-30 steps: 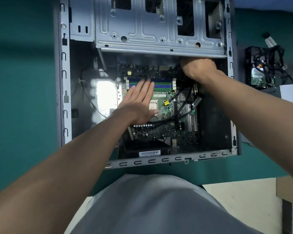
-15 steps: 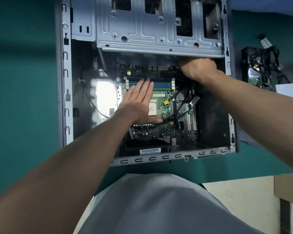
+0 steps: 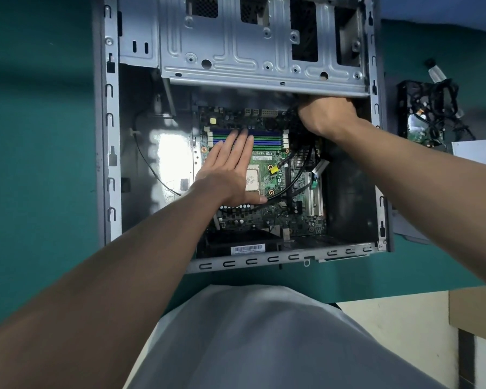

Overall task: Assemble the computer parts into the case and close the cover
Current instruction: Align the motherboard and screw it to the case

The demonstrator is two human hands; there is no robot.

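Head view, straight down into the case point(image 3: 107, 136), open-sided and lying on the green tabletop point(image 3: 40, 136). Flat on the board point(image 3: 267, 164) with the left grip point(image 3: 230, 169): fingers straight and close together, tips over the RAM slots point(image 3: 267, 138), palm half covering the CPU point(image 3: 251, 179), thumb stretched out toward a black cable point(image 3: 300, 175). Pressing or steadying, holding nothing. Tucked under the lip of the drive cage point(image 3: 236, 51) with the right grip point(image 3: 326, 115), at the board's far right corner where the cables gather. Knuckles up, fingers hidden below, so cannot tell whether curled round a plug or merely pushing.

Against half a second and a second back: hardly any change. Same flat press on the left, same reach under the cage on the right, only a small drift of the whole frame. Suggests patient work on one connection rather than a new step, probably seating a plug or routing cables by feel.

Board already down inside the case, RAM slots seemingly bare, CPU uncovered with no cooler. Off to the right on the tabletop, well apart from the case, a dark part point(image 3: 427, 113) tangled in wires, not yet fitted. Cover not on. Much left to do, by this reckoning.
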